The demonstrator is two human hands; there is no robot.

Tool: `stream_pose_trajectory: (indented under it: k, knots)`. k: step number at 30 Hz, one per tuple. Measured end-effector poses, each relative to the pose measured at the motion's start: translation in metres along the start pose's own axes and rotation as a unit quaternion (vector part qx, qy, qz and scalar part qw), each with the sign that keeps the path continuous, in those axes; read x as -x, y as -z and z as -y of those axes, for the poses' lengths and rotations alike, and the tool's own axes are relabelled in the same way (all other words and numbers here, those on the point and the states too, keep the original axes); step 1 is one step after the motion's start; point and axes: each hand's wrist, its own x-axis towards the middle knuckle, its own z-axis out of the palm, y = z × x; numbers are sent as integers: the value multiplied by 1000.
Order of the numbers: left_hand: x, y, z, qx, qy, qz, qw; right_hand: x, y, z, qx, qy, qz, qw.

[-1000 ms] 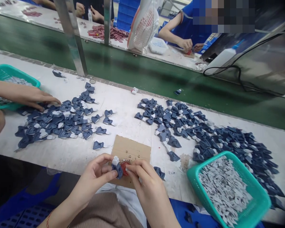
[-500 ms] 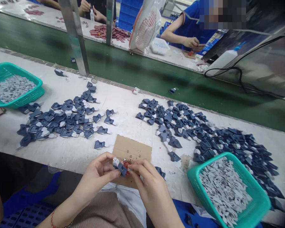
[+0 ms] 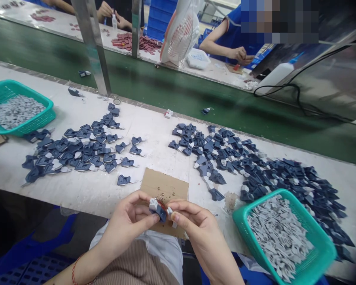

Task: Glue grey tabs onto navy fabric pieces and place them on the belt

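At the near edge of the desk (image 3: 106,194), both hands meet over a piece of cardboard (image 3: 163,186). The left hand (image 3: 127,225) pinches a small dark blue plastic part (image 3: 159,211) with a white tip between thumb and forefinger; the right hand (image 3: 198,227) has its fingers (image 3: 180,215) pressed against the other end of the same part, thumb and forefinger closed on a small white bit there. A trace of red shows between the two hands, too hidden to name. A few tiny metal bits lie on the cardboard, too small to count.

One loose blue part (image 3: 123,180) lies just left of the cardboard. At the near right corner sits a green basket (image 3: 323,257) heaped with small grey pieces (far too many to count). Behind it a big heap of blue parts (image 3: 255,166) spreads along the right half of the desk. A second heap of blue parts (image 3: 77,150) covers the left half, and a second green basket (image 3: 23,126) of grey pieces stands at the left edge: two baskets, two heaps.

Past the far edge runs a green belt (image 3: 180,95) carrying three stray pieces, with two metal posts (image 3: 91,47) rising beside it. Across the belt, another person's hands (image 3: 240,53) work at a farther desk near a pile of red parts (image 3: 136,41), a white fan (image 3: 180,33) and a white bottle (image 3: 277,73). No writing or labels can be read anywhere.
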Motion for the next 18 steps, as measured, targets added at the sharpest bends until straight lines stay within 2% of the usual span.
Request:
stream_pose_trajectory:
  k: [6,13,18]
  knots:
    - [1,-6,3,2,-13,-1,1000,2,-4,-1,-10,6,6,1000]
    - [0,-9,5,-1,-24,-16,1000,6,-5,-2,16,50,-1,999]
    - [0,-11,4,-16,-24,-19,999,4,-1,-1,-1,22,7,1000]
